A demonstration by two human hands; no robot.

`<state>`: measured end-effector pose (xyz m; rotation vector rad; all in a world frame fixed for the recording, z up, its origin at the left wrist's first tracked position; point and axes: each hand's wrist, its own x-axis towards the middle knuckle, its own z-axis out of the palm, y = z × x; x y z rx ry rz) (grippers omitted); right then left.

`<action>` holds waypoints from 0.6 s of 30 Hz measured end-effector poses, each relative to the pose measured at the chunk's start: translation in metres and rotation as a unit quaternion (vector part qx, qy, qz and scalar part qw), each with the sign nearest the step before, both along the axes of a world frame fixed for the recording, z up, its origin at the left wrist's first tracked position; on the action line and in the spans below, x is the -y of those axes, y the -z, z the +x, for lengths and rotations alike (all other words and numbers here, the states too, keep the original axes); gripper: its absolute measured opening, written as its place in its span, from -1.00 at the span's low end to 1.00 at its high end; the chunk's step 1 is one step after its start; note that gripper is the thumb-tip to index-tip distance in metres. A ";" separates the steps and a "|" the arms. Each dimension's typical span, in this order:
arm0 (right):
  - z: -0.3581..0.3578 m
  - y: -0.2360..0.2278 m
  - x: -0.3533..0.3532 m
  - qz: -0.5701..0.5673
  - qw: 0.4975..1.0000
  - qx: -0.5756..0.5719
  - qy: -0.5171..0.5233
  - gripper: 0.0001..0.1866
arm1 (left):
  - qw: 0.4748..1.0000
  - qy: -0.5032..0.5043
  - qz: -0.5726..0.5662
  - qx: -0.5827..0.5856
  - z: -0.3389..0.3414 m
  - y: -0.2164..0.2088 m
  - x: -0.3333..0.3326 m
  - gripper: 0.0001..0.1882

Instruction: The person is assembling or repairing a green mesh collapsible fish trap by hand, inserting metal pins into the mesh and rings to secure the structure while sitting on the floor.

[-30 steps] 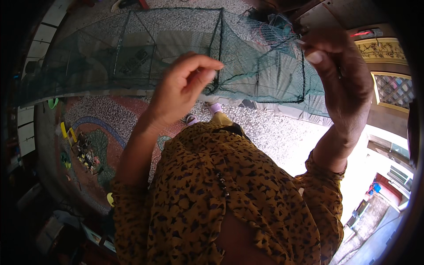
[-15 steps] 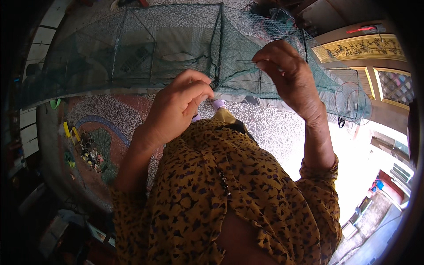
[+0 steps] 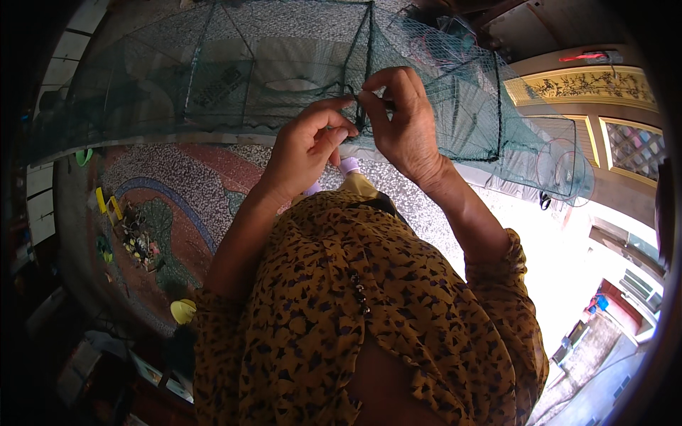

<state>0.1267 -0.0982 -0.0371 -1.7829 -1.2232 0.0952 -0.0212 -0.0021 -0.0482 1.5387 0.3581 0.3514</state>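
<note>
A long green mesh net trap (image 3: 465,110), stretched over thin dark frames, spans the space before me. My left hand (image 3: 305,150) is closed in a pinch at the lower end of an upright dark frame bar (image 3: 368,39), thumb and forefinger gripping the netting's edge. Just right of it, my right hand (image 3: 406,126) bends over the same bar, thumb and forefinger pinched together. Whatever lies between those right fingertips is too small to make out. The two hands' fingertips are close to each other, partly hiding the mesh there.
Under the net lies a pale sheet (image 3: 497,186). The pebbled floor (image 3: 167,167) has a coloured pattern. At the left are yellow pieces (image 3: 108,204) beside a small heap of mixed bits (image 3: 142,245). Gold-framed panels (image 3: 629,145) stand at the right.
My right hand has come left and slightly down, from above the netting to beside my left hand. My left hand has shifted a little right, staying at the frame bar.
</note>
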 end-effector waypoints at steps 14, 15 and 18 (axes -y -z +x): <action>-0.019 -0.040 -0.064 0.120 0.984 -0.017 -0.129 -0.84 | 1.000 0.000 0.016 -0.020 -0.006 0.001 -0.001 -0.94; -0.016 -0.058 -0.070 0.200 0.963 -0.086 -0.156 -0.84 | 0.999 -0.003 0.018 -0.031 -0.005 -0.005 0.001 -0.94; 0.013 -0.124 -0.041 0.296 0.918 -0.180 -0.192 -0.88 | 0.996 -0.050 0.076 -0.011 -0.001 -0.020 0.005 -0.84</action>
